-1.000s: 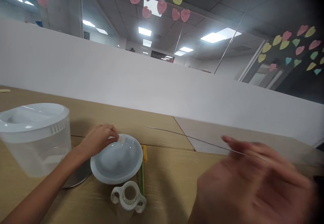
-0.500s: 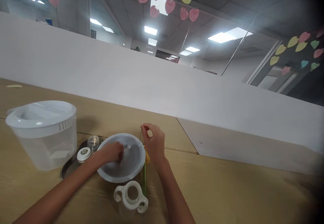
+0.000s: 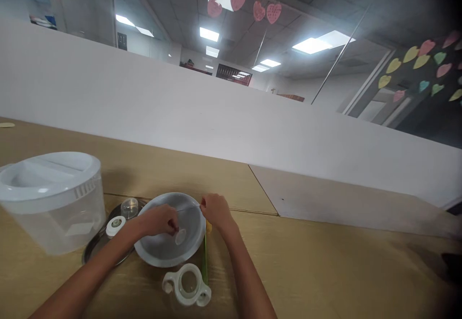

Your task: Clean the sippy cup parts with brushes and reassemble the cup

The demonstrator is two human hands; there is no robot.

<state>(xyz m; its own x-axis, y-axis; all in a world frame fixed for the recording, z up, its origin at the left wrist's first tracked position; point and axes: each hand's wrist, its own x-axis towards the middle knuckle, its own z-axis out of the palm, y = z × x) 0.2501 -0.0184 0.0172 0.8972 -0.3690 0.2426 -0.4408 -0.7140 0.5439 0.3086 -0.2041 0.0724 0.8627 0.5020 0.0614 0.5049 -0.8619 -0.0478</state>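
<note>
A pale grey basin stands in front of me. Over its left side is my left hand, fingers closed at a small clear round piece, seemingly gripping its edge. My right hand, at the basin's right rim, pinches a thin wire-like stick that lies nearly level, pointing left across the basin. Its far end is too fine to make out. Below the basin sits a white two-handled ring on what looks like a clear bottle.
A large clear tub with a white lid stands at the left. Beside it, a dark metal tray carries a white cap and a small clear cup. A green stick-like item lies right of the basin. A white partition borders the table.
My right hand has come down to the basin rim, and the stick has swung from upright to nearly level. My left hand has lifted slightly, bringing the clear piece into plainer view.
</note>
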